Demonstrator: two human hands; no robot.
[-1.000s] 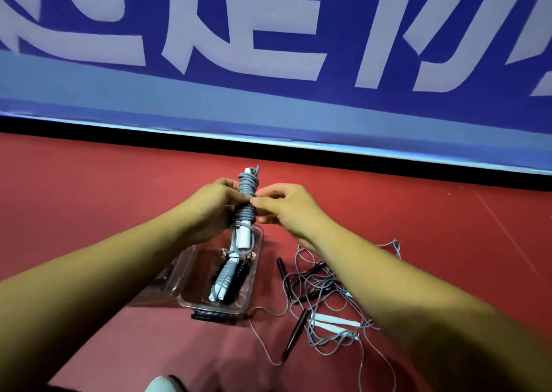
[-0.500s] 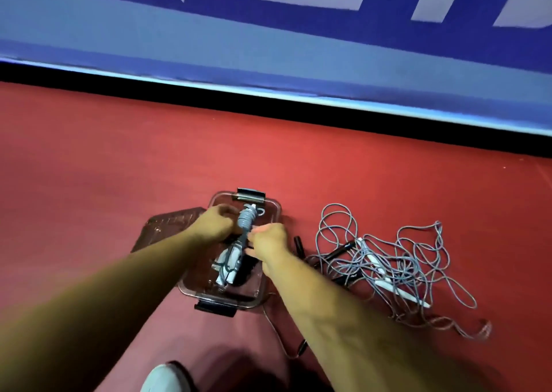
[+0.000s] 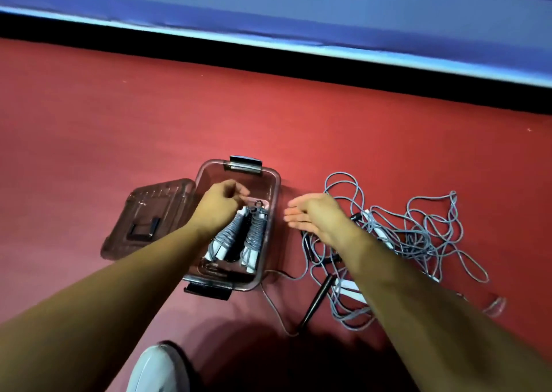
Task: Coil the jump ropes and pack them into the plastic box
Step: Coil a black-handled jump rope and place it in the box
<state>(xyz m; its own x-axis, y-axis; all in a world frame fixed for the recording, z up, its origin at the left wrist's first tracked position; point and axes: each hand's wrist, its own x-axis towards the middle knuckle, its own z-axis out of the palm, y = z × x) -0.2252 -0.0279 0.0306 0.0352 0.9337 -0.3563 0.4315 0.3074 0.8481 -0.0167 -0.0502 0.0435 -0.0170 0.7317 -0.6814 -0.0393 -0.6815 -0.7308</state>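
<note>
The right hand (image 3: 310,215) is spread flat and holds nothing. Its fingers lie straight and close together, pointing left, in the air between the plastic box (image 3: 276,188) and the loose jump ropes (image 3: 418,230). The left hand (image 3: 219,208) hangs over the middle of the box with its fingers curled downward above the far ends of the bundles. Blur hides the fingertips, so I cannot tell whether they pinch a rope or only hover over it. Inside the box lie two coiled jump ropes (image 3: 255,236) — grey cord wound tightly round white handles, side by side and lengthwise, with something dark between them. The clear box stands on the red floor (image 3: 119,123), with a dark latch (image 3: 245,163) at its far end and another at its near end. Its lid (image 3: 146,212) lies on the floor just to the left, one edge against the box's left wall. To the right of the box the loose ropes sprawl in a grey tangle. A black handle (image 3: 316,299) and a white handle (image 3: 354,291) show beside the right forearm, which crosses over part of the heap. A thin cord runs from the tangle past the box's near right corner. A white shoe (image 3: 158,370) shows at the bottom edge, and a blue wall (image 3: 298,0) with a black base strip runs along the far side of the floor.
</note>
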